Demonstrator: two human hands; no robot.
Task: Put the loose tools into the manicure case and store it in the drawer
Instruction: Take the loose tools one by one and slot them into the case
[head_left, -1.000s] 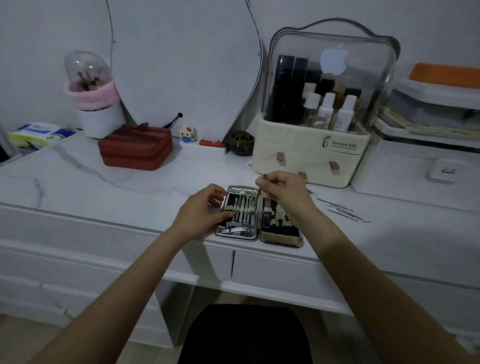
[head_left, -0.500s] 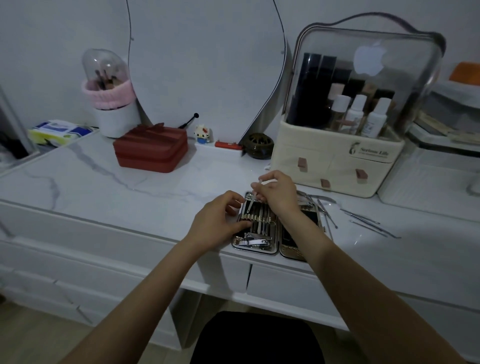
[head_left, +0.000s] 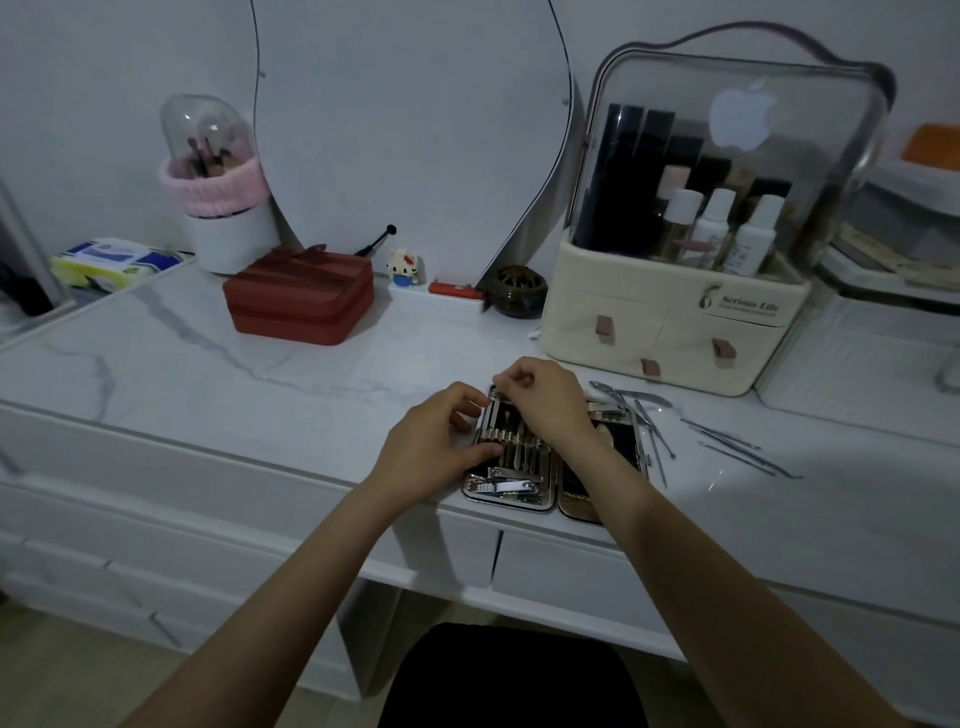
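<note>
The case (head_left: 511, 491) lies open on the near edge of the desk (head_left: 208, 384), just above the drawer (head_left: 561, 577), its two halves side by side. The left half holds a row of metal tools in loops, with a nail clipper (head_left: 511, 486) lying across its near end. The right hand (head_left: 545, 402) reaches over the case, fingers curled, pinching the far tip of a thin tool (head_left: 497, 402) at the far left corner of the left half. The left hand (head_left: 434, 441) rests at the case's left edge, its fingers curled and the thumb pressed onto the loop strip; whether it grips anything I cannot tell. Loose tools (head_left: 654, 431) lie on the desk just right of the case, some touching its right half, and two thin picks (head_left: 743, 452) lie further right. Beyond stands a cream organizer (head_left: 670, 332) with a clear lid. Far left of it are a small dark bowl (head_left: 519, 291), a red box (head_left: 298, 299) and a brush holder (head_left: 218, 208). A dark stool (head_left: 511, 675) sits under the desk.
</note>
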